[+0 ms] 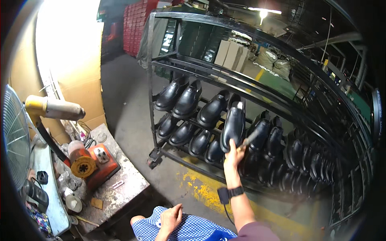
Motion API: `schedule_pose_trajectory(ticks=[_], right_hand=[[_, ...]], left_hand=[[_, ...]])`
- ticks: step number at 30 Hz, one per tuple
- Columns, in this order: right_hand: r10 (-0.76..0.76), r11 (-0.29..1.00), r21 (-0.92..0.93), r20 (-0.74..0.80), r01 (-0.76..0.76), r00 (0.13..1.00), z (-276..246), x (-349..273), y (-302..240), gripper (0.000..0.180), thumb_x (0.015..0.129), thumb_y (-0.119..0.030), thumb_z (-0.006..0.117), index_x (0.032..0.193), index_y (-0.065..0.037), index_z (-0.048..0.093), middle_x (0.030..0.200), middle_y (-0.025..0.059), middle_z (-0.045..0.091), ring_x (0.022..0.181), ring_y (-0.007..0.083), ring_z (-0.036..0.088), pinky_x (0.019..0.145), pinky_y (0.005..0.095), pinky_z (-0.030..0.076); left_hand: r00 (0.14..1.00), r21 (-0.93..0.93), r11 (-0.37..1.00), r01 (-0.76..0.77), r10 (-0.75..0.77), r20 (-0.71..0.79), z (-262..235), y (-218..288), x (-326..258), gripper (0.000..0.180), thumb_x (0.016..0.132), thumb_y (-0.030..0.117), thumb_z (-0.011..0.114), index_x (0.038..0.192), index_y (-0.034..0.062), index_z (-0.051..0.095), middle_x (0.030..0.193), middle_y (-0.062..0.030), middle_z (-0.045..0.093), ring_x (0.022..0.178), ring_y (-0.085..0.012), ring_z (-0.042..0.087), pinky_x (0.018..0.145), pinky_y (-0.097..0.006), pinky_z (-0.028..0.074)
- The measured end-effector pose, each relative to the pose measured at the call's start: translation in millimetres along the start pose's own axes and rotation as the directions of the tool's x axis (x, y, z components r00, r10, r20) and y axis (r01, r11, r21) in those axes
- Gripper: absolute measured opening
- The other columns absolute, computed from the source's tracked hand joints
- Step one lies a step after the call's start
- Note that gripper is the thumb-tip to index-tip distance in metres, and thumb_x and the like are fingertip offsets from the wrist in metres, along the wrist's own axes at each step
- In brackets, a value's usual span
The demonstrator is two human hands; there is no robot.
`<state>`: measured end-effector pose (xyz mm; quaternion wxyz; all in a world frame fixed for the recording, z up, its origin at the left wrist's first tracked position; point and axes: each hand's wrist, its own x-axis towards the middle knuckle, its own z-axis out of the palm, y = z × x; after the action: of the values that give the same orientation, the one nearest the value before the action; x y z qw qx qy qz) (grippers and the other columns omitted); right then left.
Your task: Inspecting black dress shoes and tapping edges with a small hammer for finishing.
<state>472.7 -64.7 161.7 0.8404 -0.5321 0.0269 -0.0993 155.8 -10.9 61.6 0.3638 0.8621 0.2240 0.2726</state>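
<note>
My right hand (232,156) reaches to the rack, its fingers closed around the toe end of a black leather shoe (233,124). A blurred greyish stick-like tool (252,138) juts up from the same hand; its kind is not clear. Other black shoes (187,100) stand in rows beside it. Low in front of me, over a blue and white checked cloth (193,227) on my lap, my left hand (172,217) is curled closed. Whatever it may hold is hidden.
The black metal rack (154,136) carries shoes on two sloping levels. At left, a worn bench (134,182) bears an orange machine (94,162) with a round disc. A fan (16,136) and a yellow-grey cylindrical device (56,107) stand near it. Red stacked boxes (138,26) are behind.
</note>
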Motion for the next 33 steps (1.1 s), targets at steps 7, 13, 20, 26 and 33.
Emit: schedule_pose_trajectory(ticks=[7,13,20,26,33], right_hand=[[0.260,0.955,-0.204,0.236,-0.214,0.936,19.0,37.3,-3.6,0.058,0.082,-0.049,0.057,0.123,-0.012,0.041,0.075,0.0208,0.063,0.037,0.0113,0.048,0.032,0.0210,0.034],[-0.207,0.972,-0.132,-0.065,0.197,0.976,-47.0,7.8,6.4,0.033,0.083,-0.028,0.063,0.101,-0.007,0.045,0.060,0.0086,0.057,0.031,0.0075,0.035,0.028,0.0200,0.024],[-0.136,0.958,-0.255,-0.013,0.128,0.991,-73.5,53.4,-39.8,0.058,0.079,-0.037,0.066,0.116,0.001,0.042,0.082,0.0086,0.056,0.048,0.0134,0.057,0.028,0.0202,0.029],[0.255,0.967,0.026,-0.145,-0.254,0.956,-60.1,28.3,-58.9,0.055,0.072,-0.025,0.071,0.119,-0.022,0.043,0.057,-0.0033,0.032,0.037,0.0077,0.032,0.034,0.0212,0.027],[0.383,0.887,0.113,0.360,-0.448,0.850,-159.9,-38.9,-13.4,0.026,0.072,-0.033,0.068,0.087,-0.020,0.052,0.051,-0.0031,0.037,0.037,0.0104,0.032,0.034,0.0254,0.025]], left_hand=[[1.000,0.043,0.999,0.000,0.001,-0.012,-3.8,2.8,2.9,0.016,0.078,0.010,0.058,0.092,0.0050,0.064,0.073,-0.0102,0.066,0.062,-0.0240,0.064,0.056,-0.031,0.050],[0.998,0.028,0.999,-0.032,0.034,-0.049,-3.2,4.3,4.7,0.017,0.076,0.012,0.060,0.092,0.0066,0.064,0.062,-0.0124,0.060,0.053,-0.0266,0.059,0.051,-0.035,0.047],[1.000,0.060,0.998,0.010,-0.009,-0.015,-6.7,8.2,2.8,0.017,0.076,0.011,0.060,0.092,0.0068,0.064,0.062,-0.0117,0.060,0.054,-0.0257,0.058,0.051,-0.036,0.045],[0.997,0.070,0.997,-0.014,0.019,-0.071,-2.7,7.0,-1.2,0.016,0.077,0.011,0.060,0.091,0.0066,0.064,0.062,-0.0120,0.059,0.055,-0.0263,0.058,0.051,-0.036,0.046],[0.999,0.117,0.993,-0.023,0.025,-0.022,0.2,9.8,-4.2,0.018,0.077,0.013,0.060,0.093,0.0085,0.064,0.064,-0.0123,0.061,0.056,-0.0267,0.059,0.053,-0.036,0.047]])
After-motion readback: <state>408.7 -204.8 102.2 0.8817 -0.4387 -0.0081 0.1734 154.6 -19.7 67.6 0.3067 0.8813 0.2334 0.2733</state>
